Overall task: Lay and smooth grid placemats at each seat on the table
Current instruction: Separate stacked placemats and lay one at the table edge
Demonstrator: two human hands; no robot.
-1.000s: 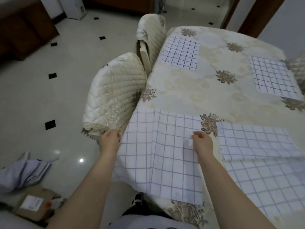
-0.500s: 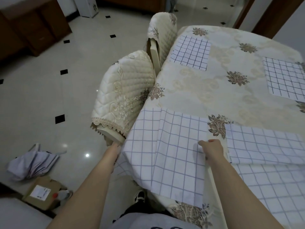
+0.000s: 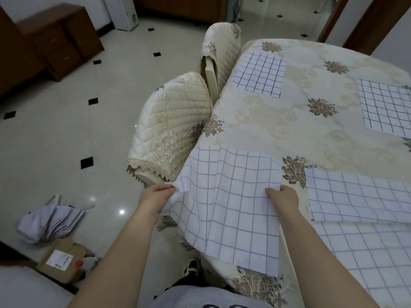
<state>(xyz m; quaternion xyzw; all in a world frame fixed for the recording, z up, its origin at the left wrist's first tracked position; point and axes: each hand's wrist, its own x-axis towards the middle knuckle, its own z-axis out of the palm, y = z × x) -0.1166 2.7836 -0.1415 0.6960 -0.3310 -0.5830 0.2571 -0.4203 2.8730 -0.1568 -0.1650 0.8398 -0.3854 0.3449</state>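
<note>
The white placemat (image 3: pixel 233 207) with its thin grid lies creased lengthwise over the near left edge of the tabletop (image 3: pixel 266 130), its lower half hanging off. The left hand (image 3: pixel 155 196) pinches its left edge in curled fingers, and the right hand (image 3: pixel 283 197) grips its right edge, fingers curled over the cloth. Beyond, a second mat (image 3: pixel 259 74) lies flat at the far left edge.

One head-worn camera looks forward and down, close over the table (image 3: pixel 278 130).
</note>
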